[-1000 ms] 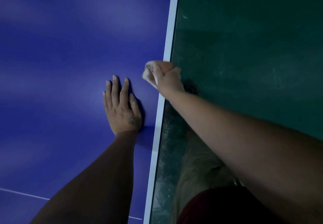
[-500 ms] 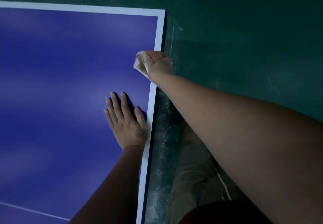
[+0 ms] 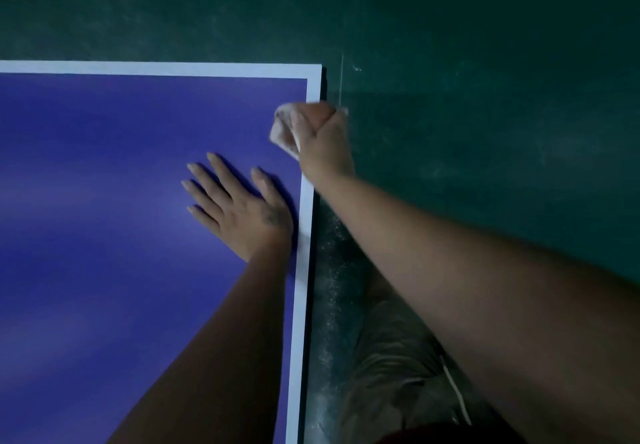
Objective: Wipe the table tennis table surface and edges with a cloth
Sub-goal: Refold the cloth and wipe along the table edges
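Cloth (image 3: 282,132) sat bunched in right grip (image 3: 322,138), fingers curled round it, on counter (image 3: 121,184) right edge (image 3: 304,235); corner (image 3: 314,71) lay just ahead along edge. Left grip (image 3: 242,208) rested flat, released, beside it.

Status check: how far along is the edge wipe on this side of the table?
Done: probably the side edge nearer the person, though the dim light proves nothing. In hand: the right hand grips the cloth on that edge, just short of the far corner; the left hand rests flat on the blue surface. Left: the corner and the far end line.
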Available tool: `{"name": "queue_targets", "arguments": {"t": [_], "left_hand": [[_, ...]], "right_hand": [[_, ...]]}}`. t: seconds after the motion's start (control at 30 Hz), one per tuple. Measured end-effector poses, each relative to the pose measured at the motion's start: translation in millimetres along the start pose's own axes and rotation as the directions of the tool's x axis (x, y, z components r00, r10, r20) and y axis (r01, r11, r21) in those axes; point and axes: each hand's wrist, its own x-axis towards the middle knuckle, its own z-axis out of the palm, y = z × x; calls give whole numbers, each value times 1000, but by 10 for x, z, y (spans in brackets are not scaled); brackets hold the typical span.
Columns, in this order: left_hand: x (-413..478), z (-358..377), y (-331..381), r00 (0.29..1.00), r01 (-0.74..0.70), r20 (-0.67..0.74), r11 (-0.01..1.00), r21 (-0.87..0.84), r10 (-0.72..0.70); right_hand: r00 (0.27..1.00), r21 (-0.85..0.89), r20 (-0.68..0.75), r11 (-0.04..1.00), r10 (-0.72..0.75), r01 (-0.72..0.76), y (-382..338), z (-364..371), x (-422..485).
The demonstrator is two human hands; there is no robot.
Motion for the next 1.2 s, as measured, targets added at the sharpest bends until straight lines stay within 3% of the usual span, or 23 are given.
{"name": "queue_targets", "arguments": {"t": [0.07,0.17,0.33,0.47,0.57,0.67,0.8,0.93,1.2], "left_hand": [[358,36,235,998,68,-14,998,15,-68],[758,78,400,993,111,-38,994,0,-111],[756,54,456,991,122,-54,992,-14,-122],[783,12,480,991,121,-45,992,-43,-123],[774,-13,474,990,136,-29,988,-72,-138],[784,-24,474,991,131,1,988,-81,-131],[789,-26,468,988,149,39,986,-79,-146],[769,-2,451,991,133,35,988,-78,-130],[763,95,425,990,114,-63,986,-117,-122]], "right_hand": [[997,1,-26,998,-70,70,306,45,-281],[998,95,-52,995,-17,22,544,158,-429],[991,103,-131,995,4,9,237,160,-16],[975,9,-176,990,-139,143,-155,69,391],[979,-209,-54,961,-196,181,-369,-103,625],[961,-443,210,858,-182,259,-526,-372,830],[852,-669,521,645,52,370,-920,-525,1091],[789,-748,604,419,110,514,-1118,-354,1152],[724,-661,685,486,82,571,-1370,626,1149]]}}
